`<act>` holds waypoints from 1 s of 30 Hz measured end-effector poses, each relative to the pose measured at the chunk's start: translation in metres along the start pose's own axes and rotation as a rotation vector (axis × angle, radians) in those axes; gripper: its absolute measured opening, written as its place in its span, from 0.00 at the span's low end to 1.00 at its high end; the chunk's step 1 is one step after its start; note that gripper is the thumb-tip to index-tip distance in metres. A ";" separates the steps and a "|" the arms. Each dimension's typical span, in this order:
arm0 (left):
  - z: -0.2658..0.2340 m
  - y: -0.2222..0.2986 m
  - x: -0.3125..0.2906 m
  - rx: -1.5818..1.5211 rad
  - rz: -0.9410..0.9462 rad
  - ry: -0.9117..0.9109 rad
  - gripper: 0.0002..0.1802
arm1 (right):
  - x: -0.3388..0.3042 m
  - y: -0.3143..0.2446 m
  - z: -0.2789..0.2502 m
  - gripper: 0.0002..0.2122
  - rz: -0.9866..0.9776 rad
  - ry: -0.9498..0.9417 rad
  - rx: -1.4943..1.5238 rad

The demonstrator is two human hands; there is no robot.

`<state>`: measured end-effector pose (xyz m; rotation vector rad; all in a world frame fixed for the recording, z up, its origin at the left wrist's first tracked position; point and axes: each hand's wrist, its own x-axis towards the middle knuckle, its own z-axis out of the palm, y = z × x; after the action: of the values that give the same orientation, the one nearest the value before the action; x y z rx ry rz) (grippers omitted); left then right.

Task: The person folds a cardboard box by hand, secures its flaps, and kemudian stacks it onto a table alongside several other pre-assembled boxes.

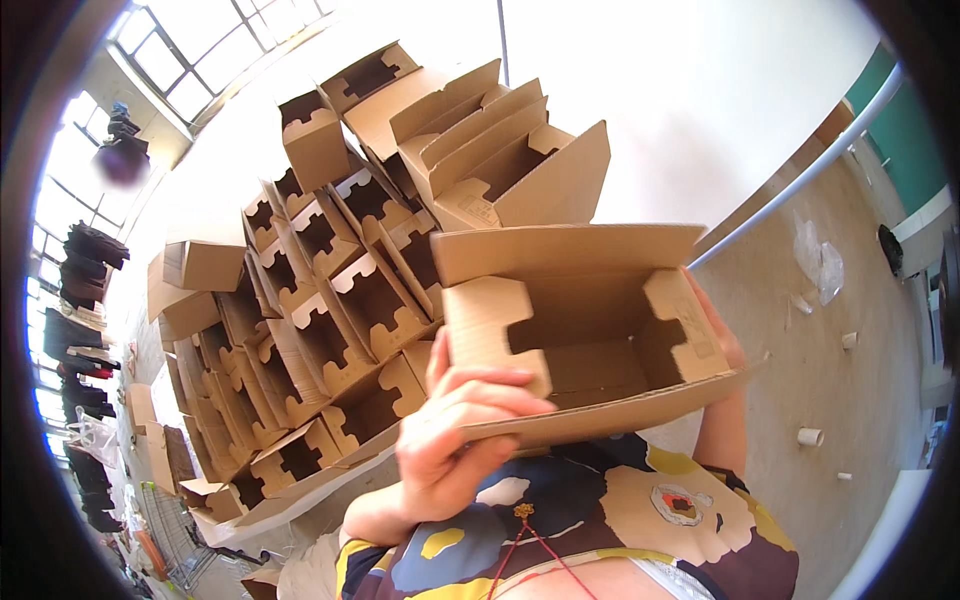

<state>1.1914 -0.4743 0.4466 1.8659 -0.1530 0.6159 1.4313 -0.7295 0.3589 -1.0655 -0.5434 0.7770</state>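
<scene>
I hold an open brown cardboard box (570, 250) in front of my chest. Its far flap stands up, its near flap tilts toward me, and its notched end flaps show at either side. The part of the inside that shows holds nothing. My left hand (460, 420) is closed round the near left corner, with fingers over the rim. At the right end, my right hand (722, 325) grips the box from outside, its fingertips partly hidden behind the cardboard. Just beyond and to the left, many similar open boxes (325, 150) stand packed in rows.
A few taller boxes with raised flaps (555, 180) lean on the rows at the back. A pale pole (800, 180) crosses on the right. On the floor there lie a clear plastic bag (822, 262) and white tube pieces (811, 437). Dark clothes (90, 260) hang at the far left.
</scene>
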 end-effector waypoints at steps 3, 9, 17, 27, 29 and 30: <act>0.019 -0.014 0.023 -0.033 0.045 -0.055 0.07 | -0.020 -0.013 -0.013 0.64 -0.153 0.100 -0.132; 0.054 -0.023 0.058 -0.023 0.122 -0.088 0.07 | -0.053 -0.045 -0.033 0.72 -0.317 0.168 -0.256; 0.072 -0.032 0.098 -0.046 0.235 -0.195 0.13 | -0.074 -0.049 -0.082 0.58 -0.333 0.185 -0.542; -0.025 -0.097 0.184 0.855 0.058 -0.194 0.28 | -0.125 -0.014 -0.164 0.44 -0.421 0.876 -0.241; -0.025 -0.110 0.190 0.814 -0.149 -0.380 0.31 | -0.116 -0.019 -0.145 0.47 -0.384 0.897 -0.240; -0.023 -0.112 0.194 0.726 -0.237 -0.425 0.32 | -0.113 -0.021 -0.139 0.49 -0.368 0.907 -0.240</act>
<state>1.3936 -0.3744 0.4520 2.6561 0.0273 0.0903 1.4680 -0.9013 0.3193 -1.3544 -0.0359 -0.1348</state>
